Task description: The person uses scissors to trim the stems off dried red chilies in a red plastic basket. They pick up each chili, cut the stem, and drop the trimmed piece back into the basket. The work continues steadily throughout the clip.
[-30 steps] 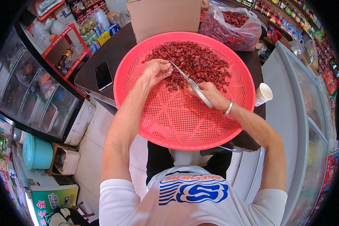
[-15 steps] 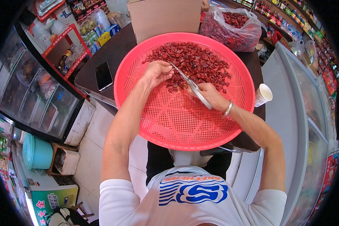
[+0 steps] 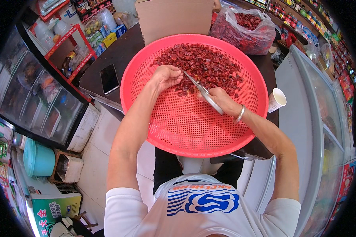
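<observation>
A wide pink plastic basket (image 3: pixel 168 136) with a mesh bottom lies before me. Across its far half spread many cut pieces of dried red chili (image 3: pixel 209 65). My right hand (image 3: pixel 224 100), with a silver bangle at the wrist, grips a pair of metal scissors (image 3: pixel 205 93) by the handles. Their blades point away and to the left, with the tips close to the fingertips of my left hand. Over the left part of the basket, my left hand (image 3: pixel 167 78) is closed in a pinch; whatever lies in its fingers is too small or hidden to name.
The basket rests on a dark table (image 3: pixel 91 81). A black phone (image 3: pixel 109 79) lies to its left, a paper cup (image 3: pixel 277 99) at its right. Behind are a cardboard box (image 3: pixel 174 19) and a clear bag of dried red chilies (image 3: pixel 245 33). A freezer (image 3: pixel 294 91) flanks the table.
The scissors' tips have dropped slightly nearer to me, lower beside my left fingertips. My left hand has shifted only a little, still pinched.
</observation>
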Available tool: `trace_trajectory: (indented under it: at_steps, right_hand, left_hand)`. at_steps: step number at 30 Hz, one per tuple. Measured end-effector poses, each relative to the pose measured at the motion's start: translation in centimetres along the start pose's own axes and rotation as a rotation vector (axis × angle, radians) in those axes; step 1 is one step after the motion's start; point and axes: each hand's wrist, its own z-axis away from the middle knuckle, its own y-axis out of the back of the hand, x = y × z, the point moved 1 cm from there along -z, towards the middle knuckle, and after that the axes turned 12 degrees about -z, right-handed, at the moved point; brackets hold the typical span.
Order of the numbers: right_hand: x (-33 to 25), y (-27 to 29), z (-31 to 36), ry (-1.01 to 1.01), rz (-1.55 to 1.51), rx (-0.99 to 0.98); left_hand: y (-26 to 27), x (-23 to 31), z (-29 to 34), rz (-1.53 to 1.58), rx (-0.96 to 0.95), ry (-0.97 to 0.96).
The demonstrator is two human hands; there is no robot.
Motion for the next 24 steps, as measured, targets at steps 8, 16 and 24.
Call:
trace_trajectory:
  at_steps: [8,16,24]
  right_hand:
    - [-0.2,-0.1,0.1,0.002,-0.045,-0.007]
    - [0.1,0.0,-0.1,0.0,-0.006,0.009]
    - [0.2,0.6,0.2,-0.012,0.099,0.042]
  left_hand:
    - [0.0,0.0,-0.1,-0.033,0.013,0.009]
    - [0.4,0.4,-0.1,-0.029,0.148,-0.061]
    - [0.4,1.5,1.4,-0.033,0.4,-0.236]
